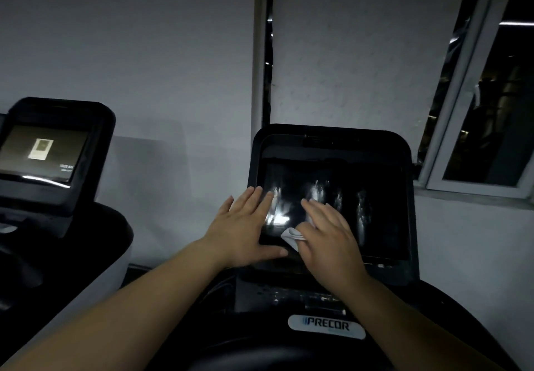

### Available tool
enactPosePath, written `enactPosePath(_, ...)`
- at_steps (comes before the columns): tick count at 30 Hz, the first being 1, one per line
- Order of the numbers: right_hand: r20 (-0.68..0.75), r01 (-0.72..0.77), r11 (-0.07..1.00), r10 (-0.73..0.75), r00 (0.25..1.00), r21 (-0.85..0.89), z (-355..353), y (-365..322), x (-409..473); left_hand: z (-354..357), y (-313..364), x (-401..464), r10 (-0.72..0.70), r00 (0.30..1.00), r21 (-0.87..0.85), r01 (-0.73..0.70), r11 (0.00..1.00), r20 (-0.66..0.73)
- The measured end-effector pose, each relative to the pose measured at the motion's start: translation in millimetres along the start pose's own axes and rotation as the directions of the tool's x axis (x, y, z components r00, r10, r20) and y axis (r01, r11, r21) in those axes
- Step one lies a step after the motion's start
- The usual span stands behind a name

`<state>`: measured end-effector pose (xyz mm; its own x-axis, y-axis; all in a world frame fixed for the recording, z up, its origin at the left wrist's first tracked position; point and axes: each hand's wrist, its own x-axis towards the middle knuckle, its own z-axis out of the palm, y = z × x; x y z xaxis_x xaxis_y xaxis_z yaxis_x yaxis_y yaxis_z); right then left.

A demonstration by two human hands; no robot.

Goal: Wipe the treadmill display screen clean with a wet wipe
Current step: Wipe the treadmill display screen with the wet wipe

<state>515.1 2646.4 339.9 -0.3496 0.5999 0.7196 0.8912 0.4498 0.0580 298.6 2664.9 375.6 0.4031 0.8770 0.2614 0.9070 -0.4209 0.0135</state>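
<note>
Right hand [326, 235] presses the wet wipe [291, 235] flat-fingered on the display screen [375, 197].
Left hand [245, 226], fingers straight, steadies its left edge; streaked glass lies rightward.

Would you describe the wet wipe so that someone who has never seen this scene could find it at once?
Start at the dark treadmill display screen in the middle, above the Precor badge. Near its lower left, the right hand lies flat against the glass. The wet wipe is the small crumpled white piece poking out from under that hand's thumb side, the only pale, soft thing on the black screen.
</note>
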Motion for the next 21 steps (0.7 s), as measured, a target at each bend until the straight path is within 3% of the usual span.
enactPosePath(8, 0.002, -0.054, 0.998, 0.054, 0.999, -0.018, 41.4, 6.0, 38.0, 15.0, -49.1, 44.4, 0.027, 0.999, -0.004, -0.027, 1.000, 0.025)
enactPosePath(21, 0.028, -0.051, 0.997, 0.053, 0.998, -0.064, 83.0, 35.5, 65.4, 36.3, -75.1, 94.3, 0.048, 0.998, -0.026, -0.046, 0.999, 0.047)
